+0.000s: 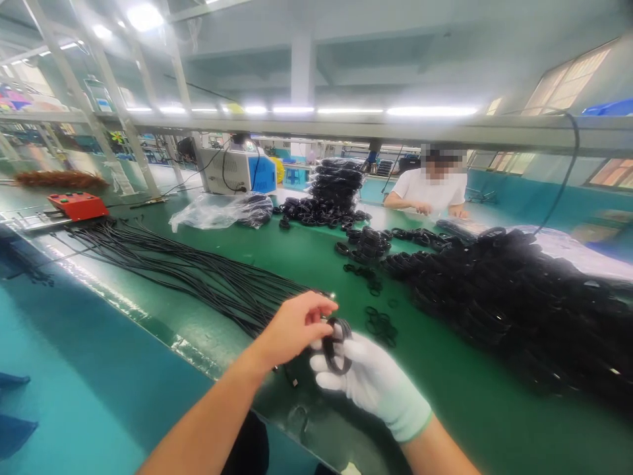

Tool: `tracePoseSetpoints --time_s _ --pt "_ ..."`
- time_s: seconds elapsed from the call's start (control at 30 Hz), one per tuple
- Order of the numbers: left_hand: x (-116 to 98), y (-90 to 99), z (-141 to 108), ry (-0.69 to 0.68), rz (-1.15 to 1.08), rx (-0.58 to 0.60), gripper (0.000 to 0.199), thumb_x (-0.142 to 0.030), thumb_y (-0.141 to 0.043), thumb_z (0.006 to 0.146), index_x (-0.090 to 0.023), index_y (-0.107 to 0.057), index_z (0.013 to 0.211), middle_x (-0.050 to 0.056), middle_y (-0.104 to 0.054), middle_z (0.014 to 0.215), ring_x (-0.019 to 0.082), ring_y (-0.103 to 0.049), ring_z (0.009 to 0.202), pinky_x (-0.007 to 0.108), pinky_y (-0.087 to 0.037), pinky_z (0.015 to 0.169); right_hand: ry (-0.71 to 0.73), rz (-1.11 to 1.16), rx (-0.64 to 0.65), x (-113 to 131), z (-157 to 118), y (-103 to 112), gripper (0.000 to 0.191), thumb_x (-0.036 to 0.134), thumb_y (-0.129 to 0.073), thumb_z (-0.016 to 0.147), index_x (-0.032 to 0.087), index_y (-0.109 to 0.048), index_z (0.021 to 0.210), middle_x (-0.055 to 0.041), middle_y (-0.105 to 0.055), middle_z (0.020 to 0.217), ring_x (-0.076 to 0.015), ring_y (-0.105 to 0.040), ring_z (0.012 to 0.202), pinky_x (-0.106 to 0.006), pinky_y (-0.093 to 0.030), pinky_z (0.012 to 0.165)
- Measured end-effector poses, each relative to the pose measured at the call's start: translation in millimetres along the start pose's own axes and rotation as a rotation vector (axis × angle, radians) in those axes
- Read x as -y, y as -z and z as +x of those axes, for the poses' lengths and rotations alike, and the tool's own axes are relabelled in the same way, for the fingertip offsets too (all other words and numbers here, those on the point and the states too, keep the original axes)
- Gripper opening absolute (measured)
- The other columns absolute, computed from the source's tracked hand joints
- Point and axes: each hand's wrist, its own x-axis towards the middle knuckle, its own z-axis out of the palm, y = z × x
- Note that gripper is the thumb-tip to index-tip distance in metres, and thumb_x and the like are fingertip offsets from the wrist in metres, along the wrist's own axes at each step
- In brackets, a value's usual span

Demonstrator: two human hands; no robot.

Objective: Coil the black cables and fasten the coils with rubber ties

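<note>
The black coil (328,348) sits upright in the gloved right hand (368,376), whose fingers are curled round it, above the near side of the table (297,247). It looks light and springy, pliable enough to spread if let loose, and its smooth jacket may slide against the glove; gathering all the turns together at one side should hold it best. The bare left hand (299,323) is narrowed at its upper edge, though whether it pinches I cannot tell. Beyond lie straight cables (198,264) and a heap of coils (484,297).
</note>
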Motion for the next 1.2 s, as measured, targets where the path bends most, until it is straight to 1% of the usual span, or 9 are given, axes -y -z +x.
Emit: tracePoseSetpoints --time_s 0.17,0.23,0.4,0.53,0.67,0.8,0.9,1.07,1.2 --pt "13 19.1 0 0.029 -0.445 0.375 0.04 -0.022 -0.06 0.074 -0.019 -0.062 0.114 0.007 -0.061 0.116 0.022 -0.058 0.102 0.031 -0.046 0.088 -0.237 0.147 0.119 3 -2 -6 0.049 0.04 -0.051 0.079 0.002 -0.059 0.111 -0.013 -0.061 0.101 -0.0201 -0.059 0.092 -0.03 -0.05 0.079" --pt "16 19.0 -1 0.039 -0.46 0.401 0.037 -0.024 -0.061 0.074 -0.018 -0.063 0.111 0.007 -0.064 0.11 0.022 -0.059 0.1 0.032 -0.047 0.088 -0.253 0.075 0.07 2 0 -7 0.051 0.043 -0.05 0.081 0.002 -0.059 0.111 -0.0134 -0.061 0.1 -0.0206 -0.061 0.09 -0.032 -0.05 0.079" --pt "5 14.9 -2 0.111 -0.079 0.149 0.029 -0.027 -0.064 0.074 -0.022 -0.068 0.102 0.004 -0.065 0.11 0.022 -0.058 0.104 0.031 -0.045 0.09 0.018 -0.405 -0.187 0 3 -2 0.044 0.025 -0.067 0.075 0.015 -0.054 0.115 -0.0086 -0.058 0.102 -0.0186 -0.062 0.081 -0.035 -0.053 0.071" --pt "5 9.1 -11 0.14 -0.082 -0.097 0.028 -0.032 -0.055 0.082 -0.02 -0.065 0.105 0.005 -0.066 0.108 0.02 -0.06 0.101 0.03 -0.046 0.09 0.056 -0.456 -0.201 -1 2 1 0.048 0.027 -0.068 0.074 0.015 -0.05 0.117 -0.0113 -0.055 0.11 -0.0186 -0.063 0.079 -0.037 -0.053 0.072" --pt "22 -8.2 -29 0.13 0.017 -0.315 0.022 -0.032 -0.051 0.085 -0.019 -0.063 0.099 0.004 -0.066 0.099 0.018 -0.062 0.088 0.029 -0.05 0.078 0.097 -0.556 -0.252 5 0 -1 0.048 0.028 -0.065 0.074 0.015 -0.05 0.118 -0.0114 -0.057 0.108 -0.0208 -0.063 0.084 -0.04 -0.052 0.077" --pt "39 -29.9 -50 0.056 0.189 -0.31 0.019 -0.03 -0.049 0.087 -0.022 -0.062 0.098 0.002 -0.062 0.096 0.015 -0.061 0.078 0.027 -0.051 0.071 0.14 -1.196 -0.628 40 -22 4 0.052 0.025 -0.062 0.069 0.021 -0.052 0.12 -0.0091 -0.058 0.114 -0.0251 -0.059 0.096 -0.042 -0.047 0.085" --pt "47 -39.8 -60 0.004 0.269 -0.266 0.019 -0.03 -0.048 0.087 -0.024 -0.062 0.098 0.002 -0.062 0.097 0.014 -0.061 0.076 0.026 -0.051 0.07 0.03 -1.692 -0.9 74 -58 24 0.057 0.021 -0.057 0.069 0.02 -0.05 0.125 -0.0098 -0.055 0.122 -0.0265 -0.052 0.11 -0.039 -0.04 0.096" --pt "56 -44.6 -60 -0.059 0.352 -0.257 0.02 -0.036 -0.048 0.087 -0.026 -0.062 0.098 0.0 -0.062 0.103 0.013 -0.063 0.082 0.022 -0.052 0.073 -0.114 -1.738 -1.083 98 -115 73 0.053 0.015 -0.06 0.062 0.012 -0.06 0.115 -0.0153 -0.061 0.111 -0.0331 -0.053 0.108 -0.046 -0.039 0.094" --pt "63 -42.9 -57 -0.095 0.405 -0.219 0.021 -0.041 -0.05 0.085 -0.028 -0.064 0.092 -0.003 -0.065 0.098 0.014 -0.065 0.086 0.02 -0.053 0.074 -0.01 -1.786 -1.077 91 -130 82 0.055 0.017 -0.06 0.066 0.015 -0.056 0.121 -0.0115 -0.057 0.117 -0.0291 -0.049 0.112 -0.044 -0.035 0.1"
